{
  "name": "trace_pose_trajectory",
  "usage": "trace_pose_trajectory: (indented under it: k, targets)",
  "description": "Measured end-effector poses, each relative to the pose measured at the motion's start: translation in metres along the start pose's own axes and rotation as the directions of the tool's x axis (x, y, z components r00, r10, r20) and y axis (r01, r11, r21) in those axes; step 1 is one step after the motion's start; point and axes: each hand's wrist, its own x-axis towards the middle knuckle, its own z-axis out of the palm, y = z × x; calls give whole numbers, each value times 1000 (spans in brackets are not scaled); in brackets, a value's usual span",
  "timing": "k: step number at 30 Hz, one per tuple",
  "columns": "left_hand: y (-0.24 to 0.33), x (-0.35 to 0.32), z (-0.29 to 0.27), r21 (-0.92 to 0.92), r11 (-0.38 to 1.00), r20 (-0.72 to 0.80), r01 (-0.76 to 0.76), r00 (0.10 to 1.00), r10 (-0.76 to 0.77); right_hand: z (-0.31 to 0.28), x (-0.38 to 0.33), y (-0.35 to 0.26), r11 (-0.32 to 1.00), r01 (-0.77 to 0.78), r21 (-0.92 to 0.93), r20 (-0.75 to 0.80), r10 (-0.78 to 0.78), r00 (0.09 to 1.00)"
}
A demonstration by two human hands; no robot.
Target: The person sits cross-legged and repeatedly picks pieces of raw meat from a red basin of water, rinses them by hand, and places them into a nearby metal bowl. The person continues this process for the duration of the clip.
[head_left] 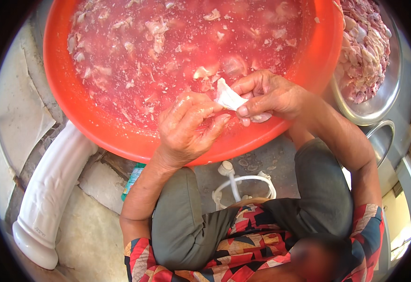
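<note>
View from above of a seated person working over a large round orange plastic basin [74, 101] that fills the far half of the scene. The basin holds cloudy pink water with many pale scraps of raw meat floating in it. Both bare, wet hands meet over the basin's near rim. The left hand [186, 127] has its fingers curled and pinched together on the near end of a small pale piece of raw meat [227, 97]. The right hand [266, 96] is closed on the same piece from the right, thumb and fingertips clamped on it, so the piece is held between both hands just above the water.

To the far right, touching the basin's edge, sits a steel bowl [379, 101] heaped with pinkish raw meat pieces. Near it, a second steel bowl [382, 136] is partly visible. Below the basin, between the person's knees in grey trousers, a white tap fitting [229, 171] stands on the concrete floor. At near left lies a white ceramic pedestal [50, 192] on broken stone slabs.
</note>
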Motion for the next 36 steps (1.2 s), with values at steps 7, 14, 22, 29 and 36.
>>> trace_pose_trajectory:
  k: [7, 14, 22, 29, 36]
  targets:
    - [-1, 5, 1, 182, 972, 26, -146, 989, 144, -2, -1, 0, 999, -23, 41, 43, 21, 999]
    - [2, 7, 0, 193, 976, 53, -104, 994, 95, -1, -2, 0, 998, -46, 40, 20, 45, 999]
    - [4, 3, -3, 66, 996, 73, 65, 995, -70, -3, -2, -1, 998, -65, -26, 1, 65, 998]
    - [8, 4, -5, -1, 987, 79, 160, 984, -159, -1, -2, -1, 998, -46, -45, -23, 45, 999]
    - [23, 2, -19, -176, 950, 252, 258, 945, -210, -2, -3, -6, 997, 52, 52, -31, -50, 998]
